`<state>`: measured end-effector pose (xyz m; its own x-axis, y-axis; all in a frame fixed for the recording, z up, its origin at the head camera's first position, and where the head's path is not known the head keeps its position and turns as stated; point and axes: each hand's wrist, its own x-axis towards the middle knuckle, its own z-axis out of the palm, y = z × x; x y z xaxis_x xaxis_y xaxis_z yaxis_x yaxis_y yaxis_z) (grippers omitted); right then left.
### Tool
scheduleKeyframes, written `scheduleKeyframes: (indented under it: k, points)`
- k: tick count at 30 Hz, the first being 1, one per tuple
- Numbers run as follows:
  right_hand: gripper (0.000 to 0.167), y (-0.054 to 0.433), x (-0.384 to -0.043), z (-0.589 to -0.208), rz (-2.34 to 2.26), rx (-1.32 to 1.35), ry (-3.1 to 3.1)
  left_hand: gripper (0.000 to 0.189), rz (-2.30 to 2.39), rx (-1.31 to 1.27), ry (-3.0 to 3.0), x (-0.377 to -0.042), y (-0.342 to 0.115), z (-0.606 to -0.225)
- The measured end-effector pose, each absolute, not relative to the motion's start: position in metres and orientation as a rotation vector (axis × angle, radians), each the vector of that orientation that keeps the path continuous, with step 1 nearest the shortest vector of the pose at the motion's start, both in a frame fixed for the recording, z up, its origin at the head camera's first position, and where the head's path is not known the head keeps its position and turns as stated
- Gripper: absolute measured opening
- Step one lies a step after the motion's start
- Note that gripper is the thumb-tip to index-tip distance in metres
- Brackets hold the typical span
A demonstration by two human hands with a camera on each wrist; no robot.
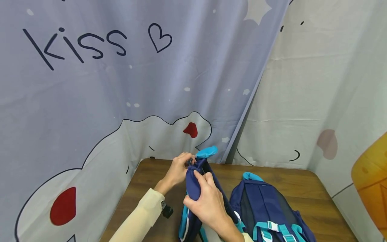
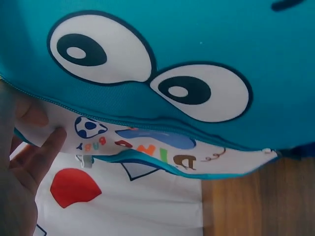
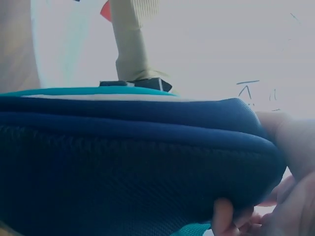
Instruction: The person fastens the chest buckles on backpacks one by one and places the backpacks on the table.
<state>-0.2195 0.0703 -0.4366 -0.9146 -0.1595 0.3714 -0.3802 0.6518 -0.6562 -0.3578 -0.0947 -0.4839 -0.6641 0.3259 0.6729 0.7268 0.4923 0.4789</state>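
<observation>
A navy and teal kids' backpack [image 1: 192,186] stands upright between both hands, a bright blue loop [image 1: 207,152] at its top. My left hand [image 1: 179,169] grips its upper edge beside the loop. Around the pack's near side, my right hand [image 1: 209,199] holds on with the thumb extended along the navy fabric. Large cartoon eyes [image 2: 202,92] decorate the teal front in the left wrist view. Below them a zipper [image 2: 162,123] gapes, showing printed white lining [image 2: 110,140] with the left fingers against it. The right wrist view has the dark padded navy side [image 3: 123,172].
A second navy backpack [image 1: 267,198] with turquoise straps and buckles lies on the wooden table [image 1: 293,183], just right of the held one. Printed curtains [image 1: 90,111] hang behind and beside the table. A small black camera [image 1: 167,210] is strapped on the left wrist.
</observation>
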Motion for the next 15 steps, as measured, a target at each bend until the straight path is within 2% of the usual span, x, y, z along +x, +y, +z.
scheduleKeyframes:
  k: [15]
  points:
    - [0.067, 0.041, -0.216, -0.430, 0.912, 0.616, -2.561, 0.026, -1.137, -0.869, -2.163, -0.355, -0.116, -0.498]
